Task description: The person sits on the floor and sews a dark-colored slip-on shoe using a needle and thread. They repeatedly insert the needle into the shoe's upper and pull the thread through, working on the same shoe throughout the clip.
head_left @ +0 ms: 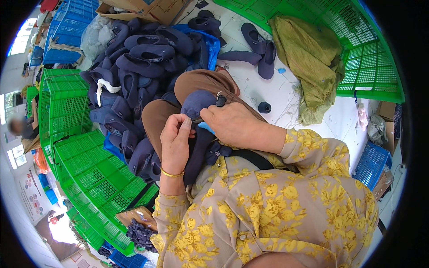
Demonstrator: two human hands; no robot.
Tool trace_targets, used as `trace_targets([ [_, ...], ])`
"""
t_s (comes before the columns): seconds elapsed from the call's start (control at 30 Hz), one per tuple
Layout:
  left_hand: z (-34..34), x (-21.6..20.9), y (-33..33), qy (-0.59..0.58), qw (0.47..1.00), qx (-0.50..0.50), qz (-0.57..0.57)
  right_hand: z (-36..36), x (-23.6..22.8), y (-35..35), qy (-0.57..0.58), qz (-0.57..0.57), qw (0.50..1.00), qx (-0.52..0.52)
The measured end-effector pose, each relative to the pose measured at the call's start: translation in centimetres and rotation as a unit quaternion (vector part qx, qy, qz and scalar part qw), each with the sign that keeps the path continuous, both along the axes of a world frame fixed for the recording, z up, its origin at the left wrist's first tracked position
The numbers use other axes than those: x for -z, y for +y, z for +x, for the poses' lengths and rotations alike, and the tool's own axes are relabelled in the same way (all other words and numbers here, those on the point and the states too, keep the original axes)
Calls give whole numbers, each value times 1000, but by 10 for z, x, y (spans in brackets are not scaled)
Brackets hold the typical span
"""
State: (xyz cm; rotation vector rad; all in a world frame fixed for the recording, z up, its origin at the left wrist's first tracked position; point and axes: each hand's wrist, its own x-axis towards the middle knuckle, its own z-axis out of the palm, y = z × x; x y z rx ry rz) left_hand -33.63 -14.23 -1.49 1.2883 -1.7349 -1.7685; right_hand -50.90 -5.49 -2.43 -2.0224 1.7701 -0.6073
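A navy fabric shoe (196, 103) rests on my lap over brown trousers. My left hand (175, 136), a gold bangle at its wrist, pinches the shoe's edge between thumb and forefinger. Close beside it, my right hand (230, 123) is closed at the same shoe, its fingers curled. From the top of that fist sticks the black end of a small tool (220, 100); the rest of it is hidden. A light blue piece (206, 127) shows under the right fingers. More dark fabric (196, 152) lies below my hands.
A big heap of navy shoes (145, 53) fills the left front. Green crates (67, 102) stand at left, another green crate (364, 67) at far right. On the white floor are loose shoes (267, 60), a dark thread spool (264, 107) and an olive sack (304, 58).
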Motion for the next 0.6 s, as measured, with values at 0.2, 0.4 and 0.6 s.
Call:
trace_targets([
  [0.2, -2, -1, 3, -11, 1000, 8, -21, 0, 2, 0, 2, 8, 1000, 4],
  [0.4, 9, -17, -12, 86, 994, -72, -14, -13, -2, 2, -159, 37, 982, 93],
  [0.6, 9, -2, -33, -39, 998, 34, -28, -4, 5, -10, -266, -55, 962, 31],
])
